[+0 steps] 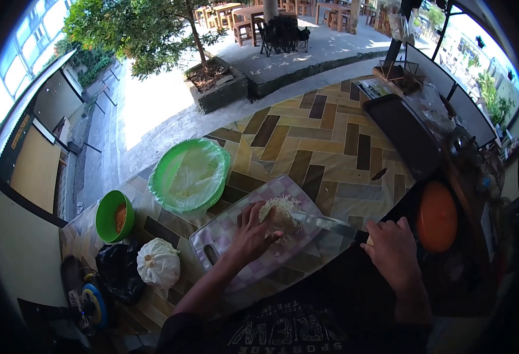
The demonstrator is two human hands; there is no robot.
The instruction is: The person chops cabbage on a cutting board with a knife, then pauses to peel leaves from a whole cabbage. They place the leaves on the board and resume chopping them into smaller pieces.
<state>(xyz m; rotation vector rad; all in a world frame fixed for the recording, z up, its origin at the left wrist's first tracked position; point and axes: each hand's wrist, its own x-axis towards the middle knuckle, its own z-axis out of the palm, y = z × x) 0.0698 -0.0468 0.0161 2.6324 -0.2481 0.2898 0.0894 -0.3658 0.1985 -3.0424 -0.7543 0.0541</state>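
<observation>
A pink and white checkered cutting board (300,248) lies at a slant on the table. On it is a pile of finely shredded pale food (284,213). My left hand (251,235) rests on the pile's left side, its fingers apart. With its fingers wrapped round the handle, my right hand (391,251) holds a knife (330,225), whose blade points left and reaches the shreds. Left of the board stands a green basket (226,171) lined with clear plastic. Farther left is a green bowl (108,223) with orange-brown bits inside.
A white wrapped bundle (158,263) and a black plastic bag (121,277) sit at the left. Toward the right are a dark tray (402,135) and an orange oval lid or dish (437,216). The patterned tabletop (306,133) extends beyond the board.
</observation>
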